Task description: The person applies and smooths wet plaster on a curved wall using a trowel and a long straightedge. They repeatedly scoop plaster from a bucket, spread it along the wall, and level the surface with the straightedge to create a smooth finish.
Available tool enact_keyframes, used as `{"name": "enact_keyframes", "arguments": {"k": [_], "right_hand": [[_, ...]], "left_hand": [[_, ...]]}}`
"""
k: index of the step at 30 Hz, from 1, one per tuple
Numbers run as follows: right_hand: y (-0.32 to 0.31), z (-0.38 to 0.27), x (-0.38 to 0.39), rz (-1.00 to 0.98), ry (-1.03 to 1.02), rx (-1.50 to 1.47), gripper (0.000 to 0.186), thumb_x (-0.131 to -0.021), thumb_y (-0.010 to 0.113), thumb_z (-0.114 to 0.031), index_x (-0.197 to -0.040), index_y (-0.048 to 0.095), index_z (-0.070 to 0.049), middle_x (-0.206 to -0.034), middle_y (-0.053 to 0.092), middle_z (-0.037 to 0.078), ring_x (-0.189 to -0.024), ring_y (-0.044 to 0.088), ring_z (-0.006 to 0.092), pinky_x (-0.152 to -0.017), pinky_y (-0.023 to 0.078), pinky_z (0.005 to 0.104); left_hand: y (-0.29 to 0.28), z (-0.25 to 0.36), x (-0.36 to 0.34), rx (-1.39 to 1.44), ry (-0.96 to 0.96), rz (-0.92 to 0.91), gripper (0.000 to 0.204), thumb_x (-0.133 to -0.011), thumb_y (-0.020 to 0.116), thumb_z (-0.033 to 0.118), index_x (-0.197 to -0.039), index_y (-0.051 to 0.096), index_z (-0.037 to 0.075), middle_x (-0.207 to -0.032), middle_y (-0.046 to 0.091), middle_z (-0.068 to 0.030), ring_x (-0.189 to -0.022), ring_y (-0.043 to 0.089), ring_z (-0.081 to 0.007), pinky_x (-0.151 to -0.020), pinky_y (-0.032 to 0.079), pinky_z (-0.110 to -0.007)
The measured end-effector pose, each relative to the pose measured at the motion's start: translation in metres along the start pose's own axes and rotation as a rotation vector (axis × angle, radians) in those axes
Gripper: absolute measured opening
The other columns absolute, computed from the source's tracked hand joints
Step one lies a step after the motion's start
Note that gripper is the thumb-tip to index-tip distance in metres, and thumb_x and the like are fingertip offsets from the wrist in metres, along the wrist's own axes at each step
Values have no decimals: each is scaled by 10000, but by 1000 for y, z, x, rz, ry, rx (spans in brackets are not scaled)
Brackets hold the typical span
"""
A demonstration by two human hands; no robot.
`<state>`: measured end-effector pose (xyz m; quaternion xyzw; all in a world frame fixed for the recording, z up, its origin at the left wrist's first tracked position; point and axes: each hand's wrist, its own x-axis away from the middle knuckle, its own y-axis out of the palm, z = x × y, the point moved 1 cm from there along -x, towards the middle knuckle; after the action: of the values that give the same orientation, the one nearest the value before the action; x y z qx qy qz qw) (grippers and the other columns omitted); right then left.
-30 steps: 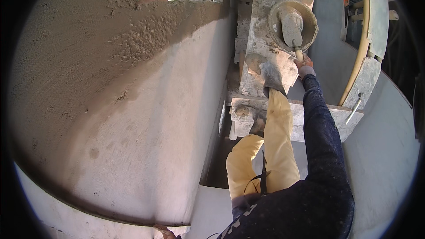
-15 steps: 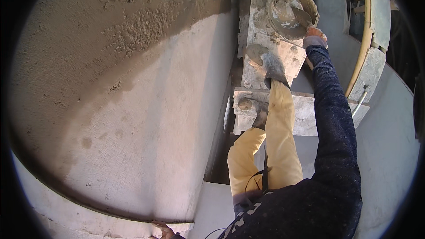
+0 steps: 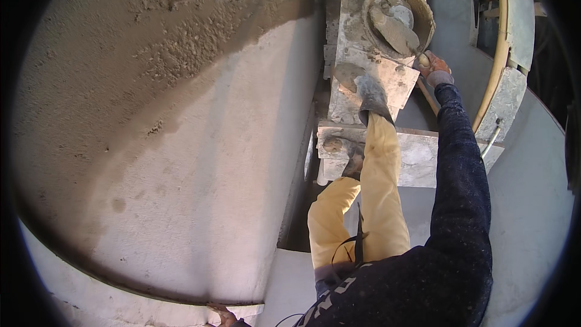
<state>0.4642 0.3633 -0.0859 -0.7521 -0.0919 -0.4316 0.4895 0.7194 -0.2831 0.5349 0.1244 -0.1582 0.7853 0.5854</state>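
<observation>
My right hand [image 3: 434,65] is closed round the handle of a trowel, at the near right side of a round bucket [image 3: 431,29]. The trowel's blade [image 3: 396,31] lies over the bucket's opening, carrying a long heap of wet grey-brown mortar. Pale patches of the bucket's inside show beside it. Far to the lower left, my left hand [image 3: 223,313] grips the edge of a pale curved board [image 3: 181,311] along the bottom of the wall. Only part of that hand shows. Wet mortar covers the upper and left part of the wall [image 3: 206,188]; the rest is pale.
The bucket stands on a plank platform [image 3: 357,100] spattered with mortar. My boots [image 3: 372,94] are on the planks, near the bucket. A gap runs between wall and platform. To the right are a curved yellowish pipe [image 3: 500,54] and a grey wall [image 3: 526,163].
My right hand has drawn back toward me and slightly right. The trowel blade, earlier dipped in the bucket, now bears a heap of mortar. My left hand stays at the board.
</observation>
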Motion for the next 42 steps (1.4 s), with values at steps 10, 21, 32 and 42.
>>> {"name": "enact_keyframes", "arguments": {"k": [10, 21, 32, 42], "right_hand": [[17, 5, 71, 181, 107, -111, 382, -706, 663, -377, -1033, 586, -195, -914, 674, 138, -876, 634, 378, -779, 505, 448], [1, -49, 216, 276, -248, -814, 287, -774, 606, -222, -1007, 569, -59, -767, 639, 98, -695, 630, 254, -634, 504, 376], [-264, -291, 557, -541, -795, -1966, 476, -745, 512, -85, -1211, 418, -73, -868, 503, 88, -664, 547, 191, -508, 521, 350], [-343, -402, 672, 986, -533, -1646, 740, -862, 591, -166, -1441, 143, -61, -1138, 530, 177, -858, 620, 321, -714, 548, 402]], "left_hand": [[-10, 13, 2, 107, -41, -56, 960, -654, 847, 265, -1297, 263, -144, -1296, 468, -263, -1132, 534, -390, -908, 518, -420], [-4, -3, 18, 410, -24, -20, 1014, -665, 859, 274, -1313, 209, -158, -1273, 410, -286, -1060, 557, -405, -892, 543, -436], [-29, -4, 5, 459, -130, -505, 691, -877, 640, 365, -1406, 326, 48, -1306, 354, -274, -1178, 463, -389, -1006, 473, -434], [-35, 11, 13, 493, -148, -557, 610, -908, 570, 303, -1395, 353, 6, -1276, 434, -199, -1099, 519, -346, -969, 508, -404]]}}
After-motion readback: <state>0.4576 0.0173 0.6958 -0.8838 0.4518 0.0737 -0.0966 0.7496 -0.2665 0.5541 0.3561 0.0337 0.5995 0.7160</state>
